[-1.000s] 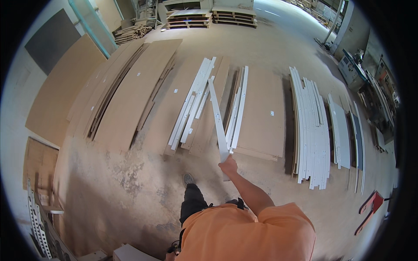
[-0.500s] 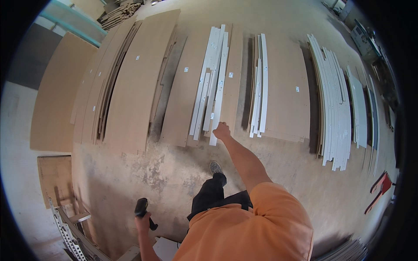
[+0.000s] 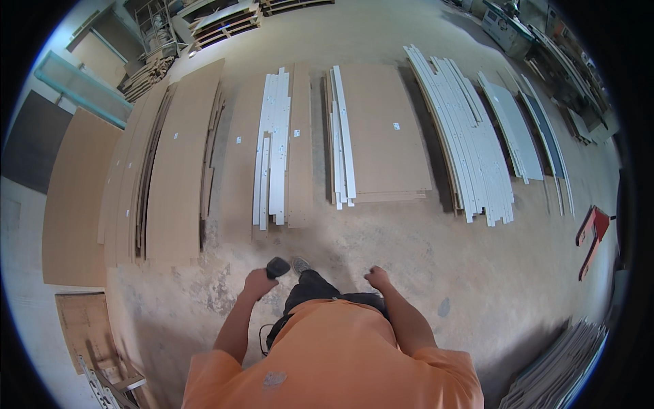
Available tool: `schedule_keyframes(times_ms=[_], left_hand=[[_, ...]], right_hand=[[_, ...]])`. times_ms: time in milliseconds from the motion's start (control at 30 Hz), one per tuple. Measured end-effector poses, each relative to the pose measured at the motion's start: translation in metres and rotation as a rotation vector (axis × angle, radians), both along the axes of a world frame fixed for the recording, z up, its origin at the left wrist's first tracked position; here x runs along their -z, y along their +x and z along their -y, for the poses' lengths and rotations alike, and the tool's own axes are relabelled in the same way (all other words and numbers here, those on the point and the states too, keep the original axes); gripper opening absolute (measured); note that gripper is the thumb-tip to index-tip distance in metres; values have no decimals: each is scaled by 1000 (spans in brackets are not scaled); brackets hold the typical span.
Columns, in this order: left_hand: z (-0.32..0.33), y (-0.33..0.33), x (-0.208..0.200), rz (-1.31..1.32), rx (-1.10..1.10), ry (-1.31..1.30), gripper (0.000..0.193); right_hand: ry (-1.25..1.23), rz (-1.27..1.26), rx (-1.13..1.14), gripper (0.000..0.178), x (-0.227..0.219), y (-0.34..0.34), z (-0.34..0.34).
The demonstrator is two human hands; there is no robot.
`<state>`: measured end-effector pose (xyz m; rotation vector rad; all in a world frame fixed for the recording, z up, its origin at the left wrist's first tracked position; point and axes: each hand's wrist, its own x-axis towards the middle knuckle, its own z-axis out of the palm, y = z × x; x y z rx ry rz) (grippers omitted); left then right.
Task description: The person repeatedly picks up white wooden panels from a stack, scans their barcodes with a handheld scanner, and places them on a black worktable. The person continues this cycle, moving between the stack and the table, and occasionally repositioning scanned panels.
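Right hand (image 3: 377,276): drawn back since the earlier frame from the near end of the middle white strip stack (image 3: 278,170); now well apart from that stack, nearer the body and to its right; fingers curled inward, cannot tell whether fully closed.
Left hand (image 3: 259,283): swung forward and inward over the same moment; now just short of the stack's near end; clasped around a black pistol-grip device (image 3: 278,267).
Middle white strip stack: laid lengthwise on a brown panel (image 3: 238,177), near ends uneven; touched by neither hand.
Shoe (image 3: 300,263): planted on the concrete floor (image 3: 409,245), just short of the stack's near end and slightly to its right, beside the black device in view.
Narrow white strip bundle (image 3: 345,136): right of the stack, along the left edge of a wide brown board (image 3: 392,163).
Broad white strip pile (image 3: 470,150): farther right of the stack, strips packed close, ends ragged.
Tall brown sheets (image 3: 176,170): left of the stack, running roughly alongside.
Red pallet truck (image 3: 594,232): far to the right of the stack, partly cut off by the dark rim.
Wooden pallets (image 3: 225,24): beyond the stack's far end, to the left.
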<state>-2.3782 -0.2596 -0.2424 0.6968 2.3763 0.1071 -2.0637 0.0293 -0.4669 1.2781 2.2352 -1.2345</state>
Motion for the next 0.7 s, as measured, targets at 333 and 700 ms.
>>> schedule_keyframes(times_ms=[333,700], left_hand=[[-128,135,51,131,331,-193,47],[-375,245,134,-28,597,-471,53]], right_hand=[[-176,-118,1519,13,-44,553,-6],[-352,-362,1990,12,7,566,183]])
